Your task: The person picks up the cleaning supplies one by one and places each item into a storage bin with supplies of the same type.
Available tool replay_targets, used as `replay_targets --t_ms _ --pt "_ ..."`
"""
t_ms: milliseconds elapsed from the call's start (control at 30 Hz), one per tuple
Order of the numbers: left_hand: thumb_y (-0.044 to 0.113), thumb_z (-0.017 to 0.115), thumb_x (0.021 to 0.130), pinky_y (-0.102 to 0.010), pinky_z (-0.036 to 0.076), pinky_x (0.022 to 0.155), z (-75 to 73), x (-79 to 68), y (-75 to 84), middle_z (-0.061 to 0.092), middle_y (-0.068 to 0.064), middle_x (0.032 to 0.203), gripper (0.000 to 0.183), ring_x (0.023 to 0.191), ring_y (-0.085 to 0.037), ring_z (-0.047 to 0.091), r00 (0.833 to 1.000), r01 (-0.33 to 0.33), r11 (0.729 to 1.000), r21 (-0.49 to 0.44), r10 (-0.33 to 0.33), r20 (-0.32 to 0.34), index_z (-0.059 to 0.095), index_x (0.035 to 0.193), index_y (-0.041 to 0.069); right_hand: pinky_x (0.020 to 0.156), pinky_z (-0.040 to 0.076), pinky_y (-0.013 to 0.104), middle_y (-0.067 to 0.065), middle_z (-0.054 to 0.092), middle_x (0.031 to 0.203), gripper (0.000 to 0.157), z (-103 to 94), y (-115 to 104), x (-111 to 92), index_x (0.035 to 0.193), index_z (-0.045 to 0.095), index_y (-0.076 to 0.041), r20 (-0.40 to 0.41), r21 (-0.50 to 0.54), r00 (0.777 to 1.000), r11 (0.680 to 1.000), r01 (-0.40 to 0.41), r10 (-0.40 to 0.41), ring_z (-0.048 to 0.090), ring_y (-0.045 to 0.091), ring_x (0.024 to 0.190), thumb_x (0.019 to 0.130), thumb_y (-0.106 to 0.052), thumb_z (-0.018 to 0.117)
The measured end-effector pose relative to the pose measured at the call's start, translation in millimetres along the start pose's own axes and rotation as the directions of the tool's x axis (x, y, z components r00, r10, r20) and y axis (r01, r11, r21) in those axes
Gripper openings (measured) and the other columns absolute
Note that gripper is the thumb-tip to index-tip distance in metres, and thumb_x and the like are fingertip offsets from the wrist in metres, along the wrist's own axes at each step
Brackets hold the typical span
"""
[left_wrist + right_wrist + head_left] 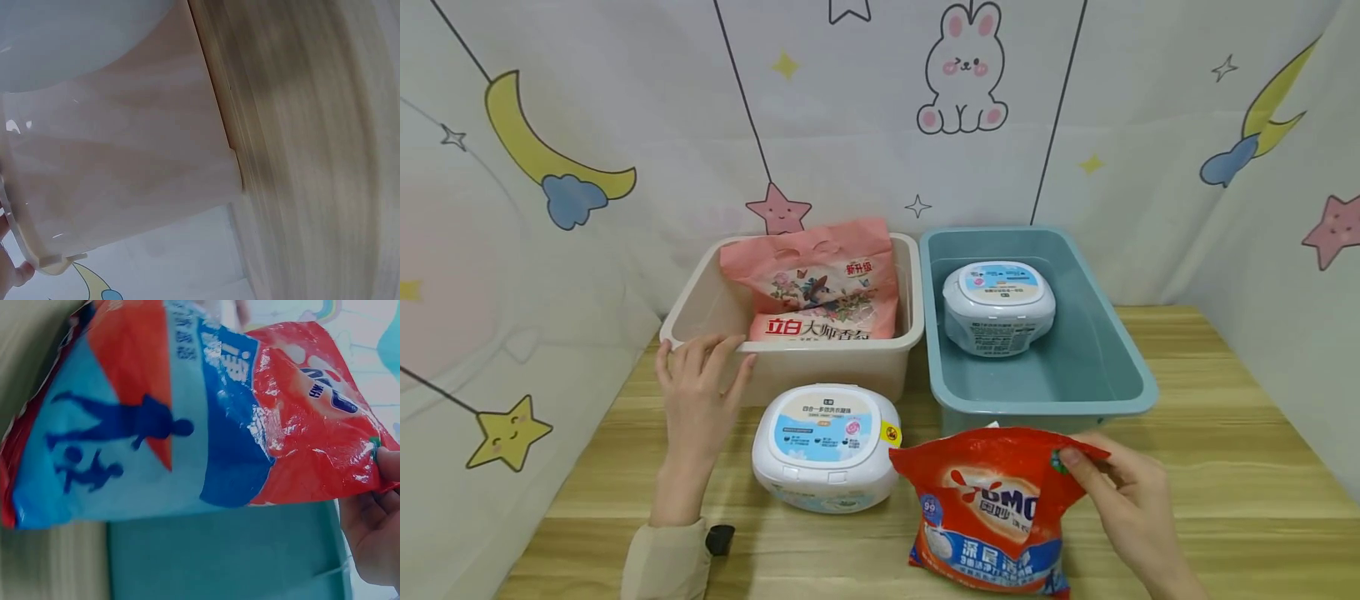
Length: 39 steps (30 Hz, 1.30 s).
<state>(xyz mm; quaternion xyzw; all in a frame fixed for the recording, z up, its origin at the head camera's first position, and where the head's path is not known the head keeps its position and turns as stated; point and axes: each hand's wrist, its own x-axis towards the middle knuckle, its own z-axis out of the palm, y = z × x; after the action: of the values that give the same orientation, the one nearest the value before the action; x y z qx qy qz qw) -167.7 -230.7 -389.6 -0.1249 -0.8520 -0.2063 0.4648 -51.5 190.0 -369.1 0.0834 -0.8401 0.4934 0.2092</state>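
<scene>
My right hand (1131, 492) pinches the top right corner of a red and blue bag of laundry powder (992, 508), thumb in front. The bag hangs upright, slightly tilted, over the front of the table; its side panel fills much of the right wrist view. My left hand (700, 400) grips the front left rim of a cream bin (820, 367), with fingers bent over the edge. A pink laundry powder bag (827, 287) leans inside that bin. Between my hands, a white lidded tub of laundry pods (827, 450) stands before the bin.
A blue-green bin (1120, 358) stands right of the cream one, holding a similar white tub (998, 308) at its back left. Both bins sit on a wood-grain table (1247, 450) against a printed cloth backdrop (865, 125).
</scene>
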Motion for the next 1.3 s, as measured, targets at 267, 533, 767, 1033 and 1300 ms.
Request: replay_targets --t_ms 267,533,767,1033,1300 --pt "0.015 0.074 0.081 -0.063 0.02 0.11 -0.4 -0.4 -0.7 0.062 -0.017 0.104 0.028 0.103 -0.039 0.052 1.0 -0.005 1.0 -0.003 0.005 0.003 0.067 0.107 0.004 0.058 0.055 0.019 -0.016 0.068 0.084 0.022 0.8 -14.8 0.8 0.094 0.069 -0.004 0.061 0.069 0.996 0.996 0.063 -0.067 0.065 0.003 0.07 0.086 0.014 0.058" --pt "0.016 0.073 0.082 -0.063 0.02 0.11 -0.6 0.1 -0.1 0.062 -0.018 0.104 0.028 0.103 -0.04 0.052 1.0 0.002 1.0 0.006 -0.002 0.01 0.067 0.107 0.003 0.062 0.056 0.017 -0.013 0.07 0.088 0.029 0.9 -27.0 4.3 0.099 0.069 -0.004 0.075 0.1 0.989 0.988 0.117 -0.125 0.067 0.002 0.076 0.084 0.018 0.057" --pt "0.019 0.071 0.085 -0.062 0.019 0.111 -0.6 0.1 -0.2 0.062 -0.018 0.104 0.028 0.104 -0.04 0.052 1.0 0.011 1.0 0.006 -0.011 0.018 0.067 0.107 0.003 0.068 0.055 0.014 -0.008 0.071 0.092 0.032 4.3 -33.9 9.9 0.1 0.069 0.0 0.022 0.221 0.965 0.942 0.252 -0.263 0.066 0.003 0.079 0.08 0.023 0.058" --pt "0.014 0.073 0.081 -0.062 0.019 0.111 0.1 0.0 0.7 0.062 -0.018 0.104 0.028 0.104 -0.04 0.052 1.0 0.01 1.0 -0.002 -0.01 0.006 0.067 0.106 0.003 0.072 0.055 0.015 -0.009 0.073 0.096 0.024 5.2 -50.4 18.5 0.099 0.067 0.01 -0.057 0.284 0.951 0.909 0.306 -0.303 0.07 0.003 0.082 0.08 0.022 0.058" --pt "0.023 0.067 0.088 -0.062 0.017 0.112 -1.8 -0.9 -1.1 0.061 -0.019 0.107 0.029 0.107 -0.04 0.051 0.998 0.018 1.0 0.021 -0.019 0.059 0.066 0.108 0.003 0.072 0.055 0.015 -0.003 0.074 0.097 0.022 7.5 -56.4 29.1 0.098 0.068 0.012 -0.169 0.376 0.906 0.825 0.423 -0.387 0.072 0.005 0.082 0.08 0.02 0.06"
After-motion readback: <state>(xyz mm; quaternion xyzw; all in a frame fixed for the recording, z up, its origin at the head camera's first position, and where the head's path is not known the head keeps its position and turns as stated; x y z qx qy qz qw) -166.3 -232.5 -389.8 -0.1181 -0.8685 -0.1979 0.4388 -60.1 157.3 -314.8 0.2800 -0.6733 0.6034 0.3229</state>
